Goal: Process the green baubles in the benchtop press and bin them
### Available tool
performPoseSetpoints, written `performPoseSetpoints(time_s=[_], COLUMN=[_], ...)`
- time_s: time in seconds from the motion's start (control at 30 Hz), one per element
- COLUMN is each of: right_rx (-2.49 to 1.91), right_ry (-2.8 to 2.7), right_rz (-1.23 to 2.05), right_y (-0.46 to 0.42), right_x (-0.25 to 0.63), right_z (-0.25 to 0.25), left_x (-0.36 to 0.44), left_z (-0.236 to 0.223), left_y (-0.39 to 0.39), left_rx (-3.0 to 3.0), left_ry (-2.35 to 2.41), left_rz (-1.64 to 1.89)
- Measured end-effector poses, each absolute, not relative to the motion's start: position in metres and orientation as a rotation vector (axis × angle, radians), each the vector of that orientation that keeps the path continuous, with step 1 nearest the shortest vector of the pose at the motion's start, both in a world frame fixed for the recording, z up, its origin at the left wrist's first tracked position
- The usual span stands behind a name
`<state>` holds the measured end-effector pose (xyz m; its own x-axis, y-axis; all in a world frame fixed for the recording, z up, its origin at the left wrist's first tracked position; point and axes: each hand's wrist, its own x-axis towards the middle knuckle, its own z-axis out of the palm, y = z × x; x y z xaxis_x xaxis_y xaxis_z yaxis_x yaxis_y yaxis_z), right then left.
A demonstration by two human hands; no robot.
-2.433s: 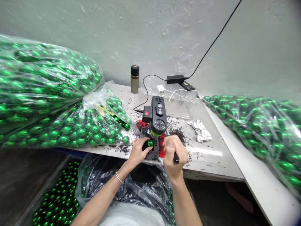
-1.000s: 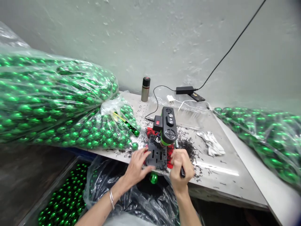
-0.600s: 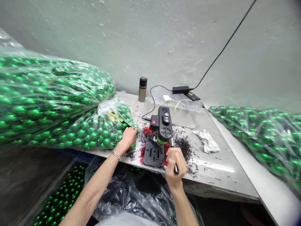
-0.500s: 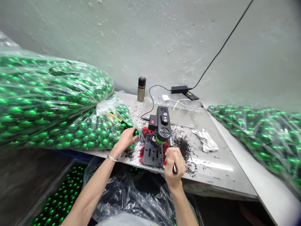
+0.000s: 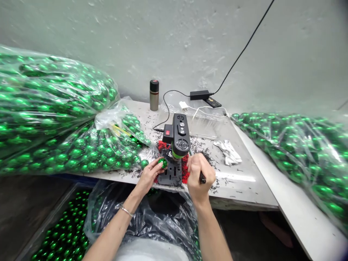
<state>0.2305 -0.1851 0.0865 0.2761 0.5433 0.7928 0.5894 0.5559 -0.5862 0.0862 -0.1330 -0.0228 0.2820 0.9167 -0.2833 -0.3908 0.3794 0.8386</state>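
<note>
A shiny green ball (image 5: 162, 163) is pinched between the thumb and fingers of my left hand (image 5: 150, 174), just left of a small black bench drill press (image 5: 181, 134). My right hand (image 5: 200, 177) is wrapped round a lever handle (image 5: 202, 178) with a black grip, on the press's right side. Below the press head lies its slotted black base plate (image 5: 171, 173), with red material (image 5: 185, 170) around it. Another green ball (image 5: 144, 164) rests on the table at the mouth of a clear bag. The drill tip is hidden by the press head.
Large clear bags of green balls lie at left (image 5: 54, 105) and right (image 5: 288, 152). Dark shavings cover the table (image 5: 239, 188). Behind the press are a bottle (image 5: 154, 96), a power adapter (image 5: 199, 95) and cables. White gloves (image 5: 227, 152) lie to the right; plastic-lined containers are below.
My left hand has moved right from the bag's mouth to the press, bringing a green ball. My right hand stays on the lever. The whole view has shifted slightly.
</note>
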Motion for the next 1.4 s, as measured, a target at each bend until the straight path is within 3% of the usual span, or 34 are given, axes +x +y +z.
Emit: performPoseSetpoints(time_s=[0.77,1.4], right_rx=[-1.042,-0.997], right_ry=[-1.401,-1.501], right_rz=[-0.104,-0.280], right_y=[-0.188,-0.190], right_x=[0.231,0.234], right_z=[0.078,-0.005], left_x=[0.105,0.109], left_z=[-0.060,-0.064], left_y=[-0.141,-0.136], left_rx=[2.086,2.139], left_ry=[1.253,1.218], left_rz=[1.094,1.139])
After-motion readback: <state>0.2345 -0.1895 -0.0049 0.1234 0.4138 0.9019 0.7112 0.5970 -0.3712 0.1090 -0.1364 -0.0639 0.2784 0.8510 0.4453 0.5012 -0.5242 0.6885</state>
